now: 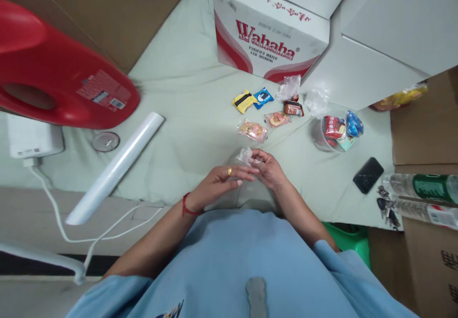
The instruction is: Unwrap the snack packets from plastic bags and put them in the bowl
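In the head view, a crumpled clear plastic bag (244, 155) is at the table's near edge, between my hands. My right hand (269, 169) pinches its right side with fingers and thumb. Across the front of it reaches my left hand (225, 178), fingers stretched out close to the right fingertips; whether they touch the plastic I cannot tell. Just beyond lie two biscuits in clear wrappers (253, 130) (277, 119), a yellow snack packet (244, 101), a blue packet (264, 97) and a brown packet (294, 109).
A clear tub (318, 139) holds several snack packets, with empty plastic wrappers (317, 102) behind it. Further back stands a Wahaha box (265, 41). At left are a red jug (67, 79) and a white roll (118, 165); at right, a black case (368, 174), keys (388, 208) and bottles (429, 187).
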{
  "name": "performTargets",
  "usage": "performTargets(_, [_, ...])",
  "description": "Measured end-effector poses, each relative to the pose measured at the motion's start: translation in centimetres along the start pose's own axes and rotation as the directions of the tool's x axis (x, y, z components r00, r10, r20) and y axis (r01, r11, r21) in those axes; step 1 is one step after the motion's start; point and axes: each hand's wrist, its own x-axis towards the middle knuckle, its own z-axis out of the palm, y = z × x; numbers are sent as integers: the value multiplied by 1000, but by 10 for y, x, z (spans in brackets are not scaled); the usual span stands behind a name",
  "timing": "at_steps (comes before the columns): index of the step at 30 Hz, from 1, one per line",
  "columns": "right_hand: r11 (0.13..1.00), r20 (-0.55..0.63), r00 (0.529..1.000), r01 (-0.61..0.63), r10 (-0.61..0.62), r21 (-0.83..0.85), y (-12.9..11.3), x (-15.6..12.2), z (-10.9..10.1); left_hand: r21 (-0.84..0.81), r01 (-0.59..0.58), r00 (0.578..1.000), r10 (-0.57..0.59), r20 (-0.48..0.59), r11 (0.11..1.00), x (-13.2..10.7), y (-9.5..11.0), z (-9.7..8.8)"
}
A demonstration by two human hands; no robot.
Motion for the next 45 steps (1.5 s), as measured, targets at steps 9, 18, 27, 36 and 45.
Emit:
performTargets(9, [997,-64,995,74,-72,26,-4,-5,-14,48,134,854,-90,-512,990,0,2,-3])
performTargets(18, [968,-127,976,148,-176,-204,-12,-18,-10,77,151,827,-83,-557,986,27,-21,10])
performTargets(27, [965,-108,971,192,-214,-180,-20,-21,-22,73,95,879,-49,-475,993,24,-19,16])
performTargets(36, [971,-46,988,139,-150,-194,-10,-13,-13,137,74,891,-4,-453,988,23,-21,18])
performTargets(45, [968,-70,979,175,-190,-178,-21,-27,-18,53,5,823,26,-568,999,22,-22,14])
